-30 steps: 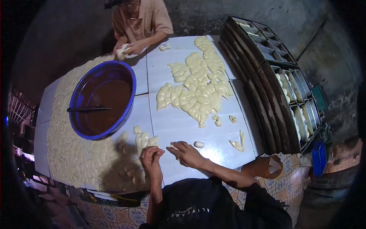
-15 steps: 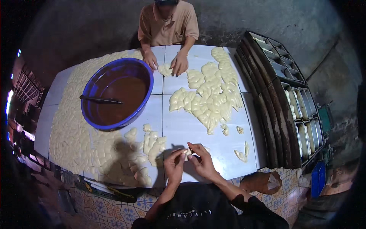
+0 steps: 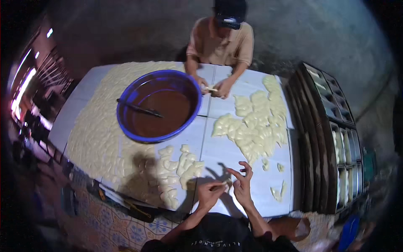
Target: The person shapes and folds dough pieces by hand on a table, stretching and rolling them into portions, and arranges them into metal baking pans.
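one small, pale lump of soft dough (image 3: 228,183) is held above the white tiled table (image 3: 216,149) near its front edge, in the pinched thumb and fingers of the bare left hand (image 3: 209,195). the right hand (image 3: 242,190) is just beside it, fingers parted; i cannot tell whether its thumb touches. flattened cream-coloured pieces of dough (image 3: 257,131) lie toward the table's right edge.

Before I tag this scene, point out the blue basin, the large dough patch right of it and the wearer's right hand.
Blue basin (image 3: 147,138): head view, on the near rim.
Large dough patch (image 3: 259,129): head view, on its middle.
Right hand (image 3: 242,190): head view, on its middle.
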`<state>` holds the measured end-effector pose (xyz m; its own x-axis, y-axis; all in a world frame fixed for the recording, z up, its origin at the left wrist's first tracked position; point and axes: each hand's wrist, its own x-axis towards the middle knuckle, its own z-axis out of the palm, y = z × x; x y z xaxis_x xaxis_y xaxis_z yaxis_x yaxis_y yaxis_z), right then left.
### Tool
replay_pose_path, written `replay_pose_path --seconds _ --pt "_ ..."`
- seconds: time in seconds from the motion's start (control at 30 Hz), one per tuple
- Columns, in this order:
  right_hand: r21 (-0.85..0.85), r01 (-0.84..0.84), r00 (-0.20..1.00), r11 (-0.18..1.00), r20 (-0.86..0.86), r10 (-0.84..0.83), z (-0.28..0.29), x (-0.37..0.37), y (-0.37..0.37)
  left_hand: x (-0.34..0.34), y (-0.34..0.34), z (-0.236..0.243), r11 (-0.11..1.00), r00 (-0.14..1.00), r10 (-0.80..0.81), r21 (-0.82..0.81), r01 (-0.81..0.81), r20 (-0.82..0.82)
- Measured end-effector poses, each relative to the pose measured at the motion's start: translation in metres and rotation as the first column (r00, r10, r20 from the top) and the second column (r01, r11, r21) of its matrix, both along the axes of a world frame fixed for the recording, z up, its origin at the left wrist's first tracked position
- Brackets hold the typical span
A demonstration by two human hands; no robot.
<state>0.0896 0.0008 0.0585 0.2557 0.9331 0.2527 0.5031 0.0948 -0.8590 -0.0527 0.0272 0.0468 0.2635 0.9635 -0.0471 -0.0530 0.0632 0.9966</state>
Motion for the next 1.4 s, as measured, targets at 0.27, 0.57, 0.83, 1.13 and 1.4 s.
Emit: replay_pose_path --seconds 0.27,0.57,0.83,1.13,1.4 --pt "-0.034 -0.443 0.810 0.896 -0.444 0.384 -0.032 0.019 0.037 -0.007 0.044 0.010 0.617 0.147 -0.126 -0.039 0.786 0.981" --pt "0.089 -0.393 0.714 0.915 -0.598 0.364 -0.032 -0.013 0.053 -0.100 0.335 0.022 0.965 0.511 0.211 0.262 0.029 -0.833" --pt "0.026 -0.242 0.761 0.970 -0.616 0.206 -0.059 0.003 0.056 -0.060 0.278 0.065 0.987 0.489 0.088 0.142 0.073 -0.868" --pt "-0.253 -0.249 0.282 0.935 -0.942 -0.181 -0.050 -0.004 0.061 -0.012 0.109 0.046 0.874 0.963 -0.087 -0.445 0.197 0.256" --pt "0.061 -0.077 0.975 0.995 0.211 0.062 -0.023 -0.007 0.017 -0.006 0.053 0.015 0.970 0.969 -0.231 -0.099 0.221 -0.093"
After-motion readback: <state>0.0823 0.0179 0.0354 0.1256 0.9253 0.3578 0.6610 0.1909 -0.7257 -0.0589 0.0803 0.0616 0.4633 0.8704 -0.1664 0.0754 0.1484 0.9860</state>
